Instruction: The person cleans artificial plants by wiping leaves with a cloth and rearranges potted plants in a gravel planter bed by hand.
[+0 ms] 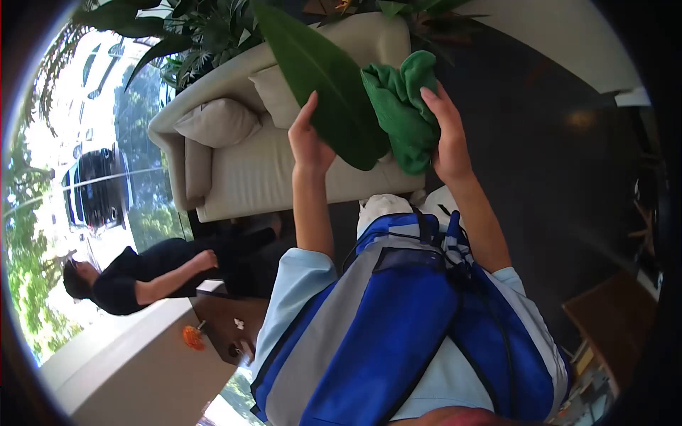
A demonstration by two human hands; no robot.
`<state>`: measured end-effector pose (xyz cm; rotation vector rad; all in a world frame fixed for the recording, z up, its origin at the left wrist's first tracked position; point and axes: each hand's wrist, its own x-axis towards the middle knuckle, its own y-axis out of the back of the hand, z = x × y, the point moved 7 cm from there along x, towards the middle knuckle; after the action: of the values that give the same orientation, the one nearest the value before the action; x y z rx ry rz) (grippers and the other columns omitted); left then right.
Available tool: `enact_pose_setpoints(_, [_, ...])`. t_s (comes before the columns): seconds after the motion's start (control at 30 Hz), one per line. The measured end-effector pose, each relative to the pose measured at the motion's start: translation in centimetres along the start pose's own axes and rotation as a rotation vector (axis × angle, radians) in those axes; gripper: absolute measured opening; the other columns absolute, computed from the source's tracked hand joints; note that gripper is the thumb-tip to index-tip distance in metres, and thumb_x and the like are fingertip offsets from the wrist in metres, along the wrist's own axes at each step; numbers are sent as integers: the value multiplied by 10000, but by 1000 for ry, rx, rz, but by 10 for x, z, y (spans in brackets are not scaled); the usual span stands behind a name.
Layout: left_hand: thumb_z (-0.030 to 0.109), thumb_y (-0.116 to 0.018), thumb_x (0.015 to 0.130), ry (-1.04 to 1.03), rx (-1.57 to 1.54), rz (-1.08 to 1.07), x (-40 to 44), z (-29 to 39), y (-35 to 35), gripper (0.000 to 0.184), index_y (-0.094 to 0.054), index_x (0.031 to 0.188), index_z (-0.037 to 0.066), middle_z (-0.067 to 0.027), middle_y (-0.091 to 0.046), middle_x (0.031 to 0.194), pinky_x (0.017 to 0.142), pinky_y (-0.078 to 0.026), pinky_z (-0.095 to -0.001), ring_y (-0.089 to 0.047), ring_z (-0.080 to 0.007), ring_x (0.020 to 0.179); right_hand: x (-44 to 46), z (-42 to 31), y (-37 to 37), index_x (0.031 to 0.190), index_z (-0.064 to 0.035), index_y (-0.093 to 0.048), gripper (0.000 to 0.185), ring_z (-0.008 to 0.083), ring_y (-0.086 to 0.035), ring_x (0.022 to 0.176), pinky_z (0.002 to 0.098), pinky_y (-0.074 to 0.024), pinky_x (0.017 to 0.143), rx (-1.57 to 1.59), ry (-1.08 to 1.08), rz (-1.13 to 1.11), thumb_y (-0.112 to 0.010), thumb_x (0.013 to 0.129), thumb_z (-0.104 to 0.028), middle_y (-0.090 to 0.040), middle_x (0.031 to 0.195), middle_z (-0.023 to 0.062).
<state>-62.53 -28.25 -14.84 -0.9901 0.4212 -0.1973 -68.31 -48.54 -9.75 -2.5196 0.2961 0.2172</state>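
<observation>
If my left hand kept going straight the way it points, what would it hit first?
The green leaf that the left hand holds; beyond it, probably the sofa's back, though depth is unclear.

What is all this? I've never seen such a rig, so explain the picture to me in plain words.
There is no machine here, only a person's two bare hands. The single picture comes from a camera worn on that person's head, looking forward and down, so the arms reach away from the viewer. The wide lens bends the edges.

The left hand holds a large green leaf. The right hand holds a bunched green cloth beside it. Beyond is a pale sofa with two cushions on it. Another person, in dark clothes, is off to the left.
</observation>
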Motion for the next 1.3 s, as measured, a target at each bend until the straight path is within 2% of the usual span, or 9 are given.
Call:
enact_pose_setpoints(0.07, [240, -468, 1042, 34, -92, -187, 19, -24, -51, 403, -559, 1340, -15, -158, -626, 1323, 1051, -469, -425, -602, -285, 1219, 33, -29, 6, 1297, -56, -606, 380, 183, -651, 1025, 308, -513, 869, 17, 81, -163, -685, 939, -156, -668, 1095, 74])
enact_pose_setpoints(0.17, [270, -449, 1047, -100, -145, -289, 42, -79, -70, 396, -558, 1325, 9, -122, -631, 1289, 1030, -475, -397, -614, -244, 1172, 49, -67, 8, 1224, -96, -672, 356, 292, -655, 1049, 352, -493, 920, -806, 611, -342, -709, 871, -79, -665, 1104, 158])
enact_pose_setpoints(0.23, [268, -520, 1027, -379, 331, 253, 33, -105, -85, 329, -584, 1257, 41, -71, -627, 1189, 1013, -466, -361, -599, -190, 1121, 62, -66, 21, 1228, -79, -665, 387, 274, -653, 1067, 352, -488, 942, -841, 635, -442, -728, 846, -61, -665, 1132, 146])
enact_pose_setpoints(0.33, [308, -628, 983, -466, 289, 128, 37, -135, -112, 699, -308, 1532, 17, -109, -459, 1462, 1153, -328, -360, -440, -212, 1362, 85, -52, 47, 1224, -65, -660, 351, 250, -651, 1078, 345, -493, 944, -601, 561, -603, -702, 876, -37, -663, 1174, 114])
enact_pose_setpoints(0.6, [376, -661, 910, -906, 1541, 338, -28, -175, -179, 965, -79, 1620, 79, -213, -38, 1676, 1236, -86, -452, -50, -333, 1556, 69, -6, 75, 1347, -56, -536, 377, 166, -642, 1073, 327, -533, 896, 347, -706, -650, -607, 995, -168, -639, 1203, 70])
enact_pose_setpoints(0.87, [387, -522, 1006, -875, 787, 551, -63, -195, -142, 808, -99, 1614, 65, -151, -48, 1686, 1239, -100, -445, -63, -318, 1553, 29, -17, 56, 1246, -25, -589, 292, 188, -665, 980, 310, -504, 850, -174, -242, -783, -620, 959, -70, -673, 1095, 75])
enact_pose_setpoints(0.97, [480, -393, 1038, -980, 539, 524, -69, -175, -135, 723, -226, 1578, 27, -186, -259, 1618, 1165, -310, -421, -292, -331, 1470, -3, -50, 45, 1164, -54, -679, 367, 336, -669, 991, 381, -515, 856, -434, 407, -1088, -690, 801, -2, -664, 1073, 179])
enact_pose_setpoints(1.1, [545, -310, 1044, -1011, 55, 270, -80, -142, -123, 726, -332, 1526, 2, -241, -430, 1507, 933, -565, -402, -560, -340, 1272, -25, -57, 34, 1164, -101, -709, 425, 405, -662, 952, 422, -544, 824, -549, 468, -1351, -721, 750, -7, -639, 1089, 204])
enact_pose_setpoints(1.3, [571, -322, 1046, -1063, -144, 219, -80, -129, -111, 722, -394, 1490, 5, -264, -492, 1430, 953, -556, -406, -542, -361, 1278, -29, -45, -29, 1158, -132, -707, 461, 388, -681, 893, 433, -567, 728, -658, 724, -1379, -733, 718, 3, -633, 1045, 190])
